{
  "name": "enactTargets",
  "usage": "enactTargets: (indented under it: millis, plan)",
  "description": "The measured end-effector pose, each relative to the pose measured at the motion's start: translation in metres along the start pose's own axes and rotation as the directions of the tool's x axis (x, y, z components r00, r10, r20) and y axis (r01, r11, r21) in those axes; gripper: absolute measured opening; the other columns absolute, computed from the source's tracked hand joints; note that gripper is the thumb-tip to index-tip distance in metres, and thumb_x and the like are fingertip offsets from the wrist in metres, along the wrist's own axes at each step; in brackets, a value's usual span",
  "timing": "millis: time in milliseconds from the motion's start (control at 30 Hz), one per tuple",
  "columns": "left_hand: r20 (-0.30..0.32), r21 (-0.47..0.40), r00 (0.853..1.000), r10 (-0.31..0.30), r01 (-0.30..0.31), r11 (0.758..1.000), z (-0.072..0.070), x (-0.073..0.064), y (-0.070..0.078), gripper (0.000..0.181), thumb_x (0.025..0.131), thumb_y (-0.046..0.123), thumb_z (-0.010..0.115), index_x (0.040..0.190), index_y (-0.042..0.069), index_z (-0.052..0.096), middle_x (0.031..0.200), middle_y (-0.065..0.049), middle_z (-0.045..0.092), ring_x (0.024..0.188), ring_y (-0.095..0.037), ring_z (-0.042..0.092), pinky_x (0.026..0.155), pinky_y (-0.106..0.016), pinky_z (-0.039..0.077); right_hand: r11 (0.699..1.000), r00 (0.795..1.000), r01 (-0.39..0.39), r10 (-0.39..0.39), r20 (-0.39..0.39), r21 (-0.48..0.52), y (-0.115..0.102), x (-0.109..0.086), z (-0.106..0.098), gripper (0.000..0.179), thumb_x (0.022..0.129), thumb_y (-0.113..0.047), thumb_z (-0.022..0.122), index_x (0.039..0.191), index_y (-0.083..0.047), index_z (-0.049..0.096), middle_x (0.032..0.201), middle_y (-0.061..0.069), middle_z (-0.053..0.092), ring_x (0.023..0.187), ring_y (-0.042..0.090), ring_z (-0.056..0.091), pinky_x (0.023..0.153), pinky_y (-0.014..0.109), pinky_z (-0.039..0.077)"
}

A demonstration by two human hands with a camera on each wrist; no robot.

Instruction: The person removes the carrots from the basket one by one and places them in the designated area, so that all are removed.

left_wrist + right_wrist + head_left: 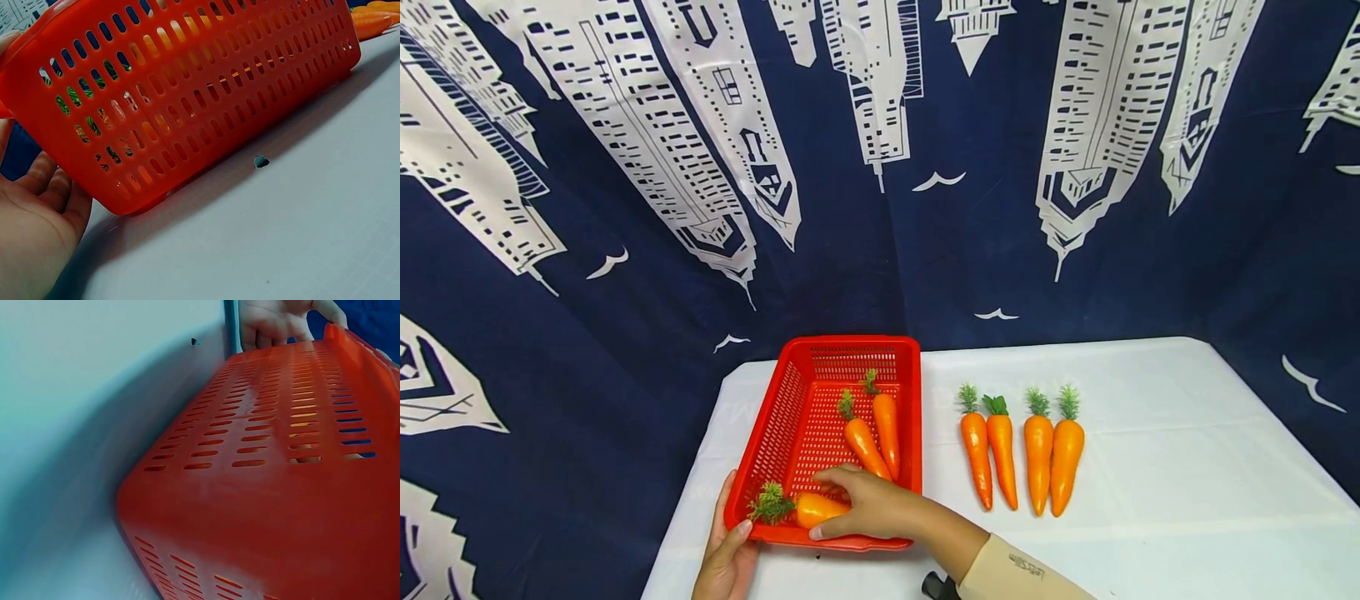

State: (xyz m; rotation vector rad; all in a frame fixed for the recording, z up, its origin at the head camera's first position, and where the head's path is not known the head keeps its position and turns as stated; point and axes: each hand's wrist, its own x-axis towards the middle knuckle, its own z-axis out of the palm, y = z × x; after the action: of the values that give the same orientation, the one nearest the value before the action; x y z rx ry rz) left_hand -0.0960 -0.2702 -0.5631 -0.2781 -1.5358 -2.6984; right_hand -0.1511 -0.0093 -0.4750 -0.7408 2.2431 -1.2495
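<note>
A red plastic basket (752, 454) with slotted walls stands on the left part of the table. My left hand (727, 546) holds its near left corner, thumb over the rim and fingers against the outer wall. Inside the basket, by the near wall, a carrot (820, 509) lies sideways with its green tuft to the left. My right hand (872, 504) reaches over the near rim and grips this carrot between thumb and fingers; its tapered end is hidden under the hand. Two more carrots, one (865, 446) and another (887, 429), lie side by side farther back in the basket.
Several carrots (1038, 458) lie in a row on the white table (1180, 450), right of the basket. A small dark speck (261, 162) is on the tabletop by the basket's near side. A blue cloth (865, 283) with white buildings hangs behind.
</note>
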Motion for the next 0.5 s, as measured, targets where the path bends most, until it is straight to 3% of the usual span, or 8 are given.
enactTargets:
  millis: [100,300,500]
  plan:
    - [0.009,-0.007,1.000,0.006,-0.006,1.000,-0.0004,-0.0001,0.0002,0.075,0.101,-0.006,0.035,0.162,0.024,0.004,0.152,0.022,0.040,0.137,0.004,0.047,0.111,-0.015,0.042,1.000,1.000,-0.023,0.023,0.011,-0.002,-0.0013,0.0031,0.0017,0.071,0.082,-0.044,0.082,0.143,-0.021,0.055,0.129,-0.006,0.060,0.119,0.010,0.058,0.105,0.033,0.051]
    - [0.008,-0.025,1.000,0.018,-0.018,1.000,-0.0014,0.0014,-0.0004,0.072,0.100,-0.007,0.035,0.160,0.027,0.014,0.151,0.023,0.044,0.137,0.003,0.048,0.110,-0.016,0.042,0.999,0.998,-0.049,0.048,0.044,0.012,-0.0020,0.0084,0.0033,0.071,0.082,-0.042,0.082,0.145,-0.021,0.055,0.126,-0.008,0.063,0.120,0.011,0.058,0.106,0.037,0.050]
    - [0.031,-0.022,0.999,0.022,-0.021,1.000,-0.0021,0.0014,-0.0019,0.076,0.100,-0.008,0.034,0.162,0.019,-0.001,0.152,0.022,0.043,0.137,0.003,0.048,0.111,-0.016,0.042,0.994,0.992,-0.111,0.111,0.061,-0.014,-0.0023,0.0076,0.0051,0.075,0.080,-0.047,0.082,0.145,-0.021,0.055,0.139,-0.002,0.061,0.133,0.020,0.054,0.112,0.047,0.045]
